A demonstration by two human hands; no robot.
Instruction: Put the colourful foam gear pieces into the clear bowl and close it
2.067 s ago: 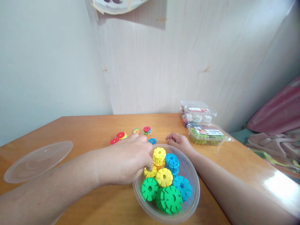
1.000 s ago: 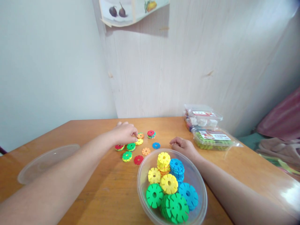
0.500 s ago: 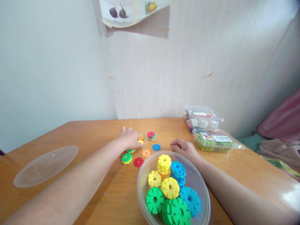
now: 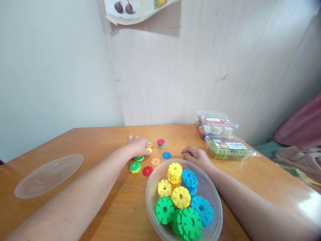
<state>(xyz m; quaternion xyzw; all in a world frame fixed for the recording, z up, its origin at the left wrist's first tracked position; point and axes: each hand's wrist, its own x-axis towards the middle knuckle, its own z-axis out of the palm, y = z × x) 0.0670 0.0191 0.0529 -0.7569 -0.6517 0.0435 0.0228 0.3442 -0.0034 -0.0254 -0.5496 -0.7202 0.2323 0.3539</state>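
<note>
My left hand (image 4: 137, 146) is over the far middle of the table, its fingers bent down and mostly hidden behind its back. Its thumb is at the edge of a yellow slotted disc (image 4: 149, 150); whatever the fingers hold is out of sight. Beyond the thumb lies an orange disc (image 4: 150, 144). Close to the wrist are two small piles topped with green discs (image 4: 135, 166). A red disc (image 4: 147, 171), another orange disc (image 4: 155, 161) and a blue disc (image 4: 166, 155) lie singly. My right hand (image 4: 195, 156) rests on the table, fingers loosely curled with nothing in them.
In front stands a clear round tub (image 4: 149, 204) holding yellow, blue and green slotted discs. A red-topped disc stack (image 4: 161, 143) sits farther back. At left lies a clear lid (image 4: 50, 175). Clear plastic boxes (image 4: 227, 147) stand at right, before the wall (image 4: 160, 77).
The whole view has shifted slightly, so everything appears a little higher. My left hand remains by the yellow disc, and my right hand stays resting in place.
</note>
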